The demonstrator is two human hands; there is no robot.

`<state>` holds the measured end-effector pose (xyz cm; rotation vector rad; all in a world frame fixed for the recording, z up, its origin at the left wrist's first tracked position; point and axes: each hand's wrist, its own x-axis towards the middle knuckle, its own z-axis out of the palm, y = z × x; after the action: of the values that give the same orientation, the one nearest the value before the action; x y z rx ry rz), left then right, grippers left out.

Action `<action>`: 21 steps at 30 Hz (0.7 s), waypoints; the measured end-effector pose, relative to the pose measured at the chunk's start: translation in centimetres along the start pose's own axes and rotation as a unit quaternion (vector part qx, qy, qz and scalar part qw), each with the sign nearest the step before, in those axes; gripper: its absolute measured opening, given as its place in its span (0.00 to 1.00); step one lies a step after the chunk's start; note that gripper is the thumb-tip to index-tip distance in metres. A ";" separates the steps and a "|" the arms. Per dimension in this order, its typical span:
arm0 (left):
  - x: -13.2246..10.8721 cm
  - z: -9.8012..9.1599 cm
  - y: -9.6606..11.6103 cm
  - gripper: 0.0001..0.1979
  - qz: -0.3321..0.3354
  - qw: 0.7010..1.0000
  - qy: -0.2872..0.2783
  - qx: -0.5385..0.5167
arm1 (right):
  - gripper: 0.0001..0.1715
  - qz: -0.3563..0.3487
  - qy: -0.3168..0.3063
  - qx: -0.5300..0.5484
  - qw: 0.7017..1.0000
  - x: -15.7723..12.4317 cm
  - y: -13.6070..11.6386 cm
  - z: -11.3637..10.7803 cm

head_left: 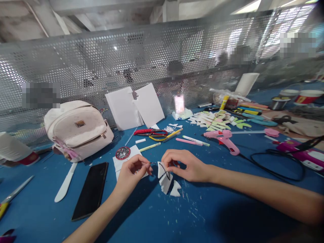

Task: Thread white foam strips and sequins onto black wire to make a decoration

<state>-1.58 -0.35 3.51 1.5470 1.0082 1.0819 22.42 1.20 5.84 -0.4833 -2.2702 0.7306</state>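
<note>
Extends both forearms [108,207] over blue bench [207,209]. Pinches a white piece [165,185], black cord [167,174] across it, in the nearly closed fingers of the right hand [186,165], just beside a white scrap [175,189]; with the left hand [133,171], similarly closed, grips a thin strand [153,163], unidentifiable.

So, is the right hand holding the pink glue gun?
No, the pink glue gun lies apart on the blue table, while the right hand pinches a white piece.

Wht jagged-edged pc [165,185] (blk cord [167,174] looped across it), tilted, in R fingers [177,171]
</note>
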 end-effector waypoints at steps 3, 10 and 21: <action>0.0 0.0 0.4 0.10 0.011 1.000 0.017 0.000 | 0.04 0.002 0.003 -0.004 1.000 0.0 0.1 0.0; 0.0 -0.4 0.9 0.10 -0.028 0.994 0.079 -0.067 | 0.04 0.000 -0.001 -0.009 1.000 0.0 0.1 0.0; 0.2 -0.9 0.3 0.09 -0.014 0.989 0.120 -0.084 | 0.03 0.006 0.005 -0.005 1.000 -0.1 0.5 0.2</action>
<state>-2.31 0.01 3.99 1.2852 1.0655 1.3222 22.45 1.51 5.36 -0.5043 -2.2640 0.7209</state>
